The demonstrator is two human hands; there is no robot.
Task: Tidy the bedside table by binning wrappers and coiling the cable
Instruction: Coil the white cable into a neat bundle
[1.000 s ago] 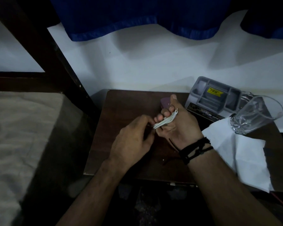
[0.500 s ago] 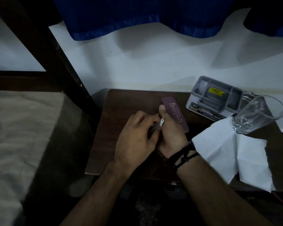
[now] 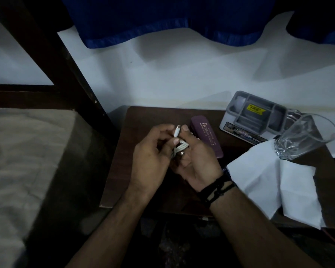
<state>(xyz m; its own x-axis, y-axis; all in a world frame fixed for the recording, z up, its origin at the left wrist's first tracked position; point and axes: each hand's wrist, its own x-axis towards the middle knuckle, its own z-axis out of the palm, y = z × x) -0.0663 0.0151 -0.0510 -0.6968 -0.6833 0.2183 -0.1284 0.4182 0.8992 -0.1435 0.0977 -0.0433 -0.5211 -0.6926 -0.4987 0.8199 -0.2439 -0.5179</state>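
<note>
While the white cable point(image 3: 179, 147) sits bunched over the bedside table point(image 3: 143, 117), just left of the purple case point(image 3: 207, 138) | right hand point(image 3: 198, 161) clasps the loops so they stay gathered | left hand point(image 3: 153, 151) pinches the plug end, likely to tuck it.

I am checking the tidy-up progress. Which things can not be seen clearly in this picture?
Head view only:
- White cable: most of the coil is hidden between the left hand and right hand.
- Purple case: lettering too small and dim to read.
- Bin and wrappers: none in frame.
</note>
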